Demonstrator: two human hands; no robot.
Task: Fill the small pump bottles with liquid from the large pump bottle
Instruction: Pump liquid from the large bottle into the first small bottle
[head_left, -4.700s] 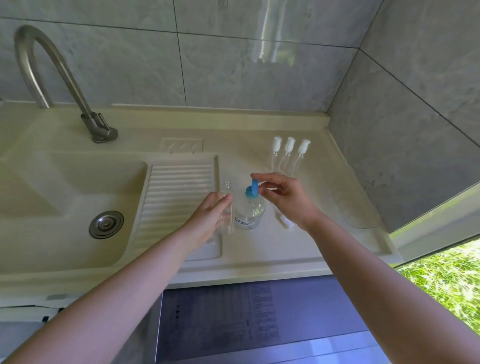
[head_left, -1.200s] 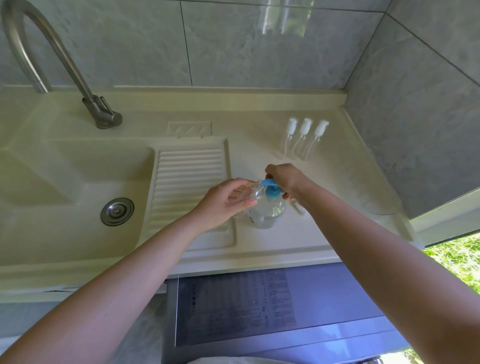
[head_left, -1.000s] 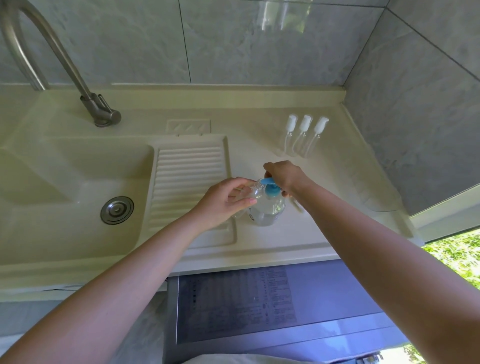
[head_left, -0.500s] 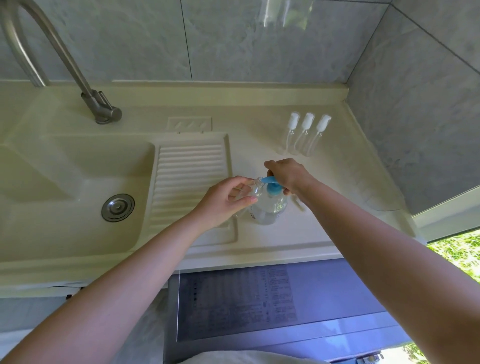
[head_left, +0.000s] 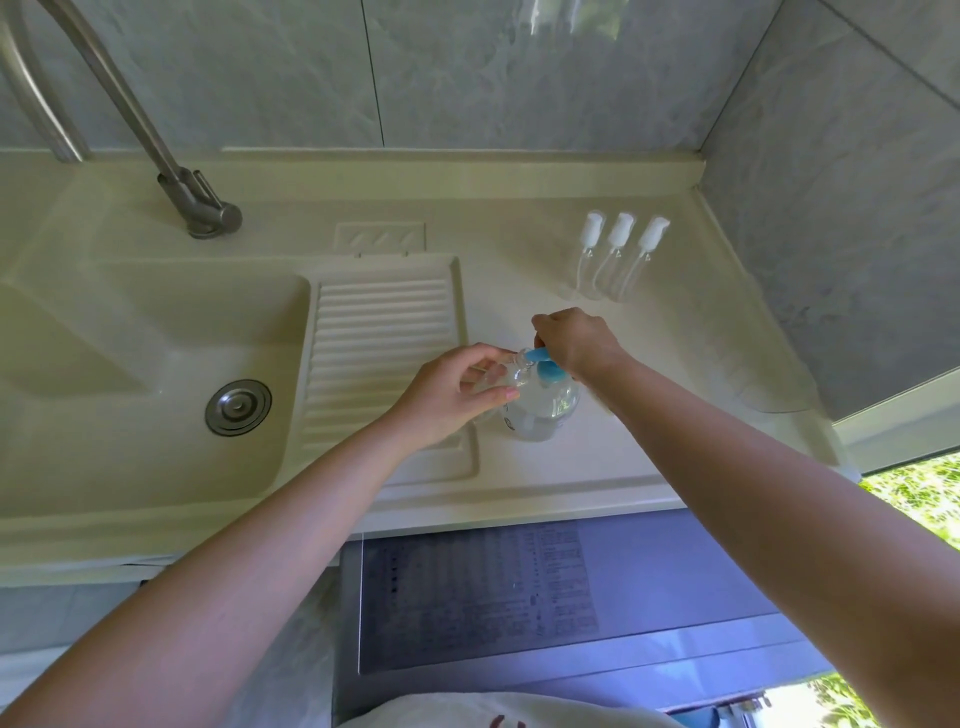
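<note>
Grey tiled walls, a cream counter (head_left: 597, 467) with a sink (head_left: 130, 364) and tap (head_left: 171, 171) off to the left, and that's our whole stage from the head view. Centre counter, the large pump bottle (head_left: 540, 410) stands upright with its blue pump head (head_left: 545, 364). Her right hand (head_left: 576, 343) presses down on that pump, fingers curled over it. The left hand (head_left: 447, 395) pinches a small open bottle (head_left: 506, 371), tipped so its mouth meets the blue spout. So we're mid-fill, I'd say (how full, I can't tell; it's clear on clear). Near the back, three capped small bottles (head_left: 615, 260) wait in a row. Next up, probably: release the pump, keep the mouth under the spout, press again.
</note>
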